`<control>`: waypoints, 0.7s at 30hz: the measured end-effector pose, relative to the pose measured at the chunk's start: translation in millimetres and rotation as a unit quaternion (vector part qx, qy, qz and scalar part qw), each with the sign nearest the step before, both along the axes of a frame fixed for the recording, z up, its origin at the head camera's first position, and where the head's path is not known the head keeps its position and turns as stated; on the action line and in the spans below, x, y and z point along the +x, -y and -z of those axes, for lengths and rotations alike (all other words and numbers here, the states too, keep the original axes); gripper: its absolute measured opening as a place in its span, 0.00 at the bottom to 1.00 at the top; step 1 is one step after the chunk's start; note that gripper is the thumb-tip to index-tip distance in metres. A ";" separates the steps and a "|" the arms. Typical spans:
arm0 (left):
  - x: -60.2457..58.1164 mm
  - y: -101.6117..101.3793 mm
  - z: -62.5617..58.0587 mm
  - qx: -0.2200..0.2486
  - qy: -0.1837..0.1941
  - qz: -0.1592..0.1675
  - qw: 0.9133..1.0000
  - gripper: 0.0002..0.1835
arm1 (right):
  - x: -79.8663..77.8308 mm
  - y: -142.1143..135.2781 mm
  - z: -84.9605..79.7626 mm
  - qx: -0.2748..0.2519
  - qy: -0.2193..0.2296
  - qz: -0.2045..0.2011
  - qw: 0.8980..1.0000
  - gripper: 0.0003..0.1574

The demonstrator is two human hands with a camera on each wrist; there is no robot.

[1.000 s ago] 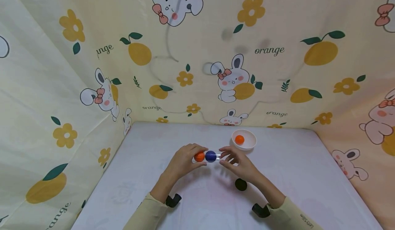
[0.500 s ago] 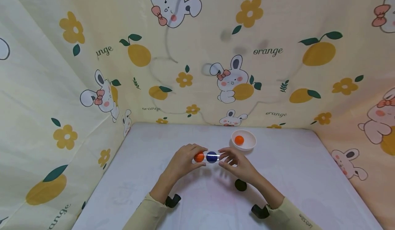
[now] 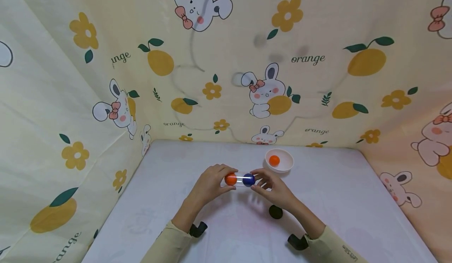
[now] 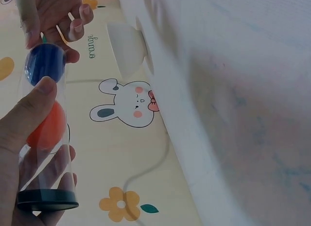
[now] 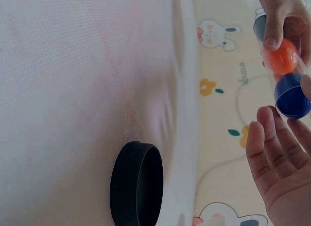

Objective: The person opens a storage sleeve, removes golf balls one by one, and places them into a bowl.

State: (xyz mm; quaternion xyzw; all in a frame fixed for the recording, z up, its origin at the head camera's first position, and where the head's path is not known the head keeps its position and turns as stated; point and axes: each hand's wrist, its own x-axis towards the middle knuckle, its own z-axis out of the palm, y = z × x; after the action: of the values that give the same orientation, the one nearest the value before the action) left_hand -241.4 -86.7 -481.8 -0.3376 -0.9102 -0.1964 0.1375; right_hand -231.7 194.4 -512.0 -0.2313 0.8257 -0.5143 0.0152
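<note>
Left hand (image 3: 210,183) holds clear tube (image 3: 239,180) above table (image 3: 229,231), fingers clamped round it; orange ball (image 3: 231,179) and blue ball (image 3: 248,179) inside; right hand (image 3: 274,186) pinches blue-ball end; black cap (image 3: 276,212) lies nearby.

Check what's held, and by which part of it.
Clear tube: left hand grips its black-capped half; right hand is at the opposite end, pinch unclear.

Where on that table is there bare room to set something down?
The white table has bare stretches left of the left hand, right of the white bowl and the right hand, and between the sleeves. It's crowded mid-table: both hands at the clear tube, bowl behind, black cap nearer the person.
</note>
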 end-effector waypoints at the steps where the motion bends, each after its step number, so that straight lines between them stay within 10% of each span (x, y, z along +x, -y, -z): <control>1: -0.2 0.1 0.2 0.000 0.000 0.001 1.000 0.31 | -0.1 0.0 0.2 0.001 0.001 0.000 1.000 0.29; 21: 0.2 3.4 5.0 0.025 -0.022 0.014 0.999 0.31 | -1.3 -2.2 0.3 -0.001 0.003 -0.002 1.000 0.29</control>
State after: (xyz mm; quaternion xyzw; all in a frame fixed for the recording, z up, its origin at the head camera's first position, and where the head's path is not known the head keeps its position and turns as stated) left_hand -241.2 -90.1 -486.8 -0.3508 -0.8971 -0.2132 0.1635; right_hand -233.0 196.6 -512.3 -0.2314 0.8246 -0.5160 0.0182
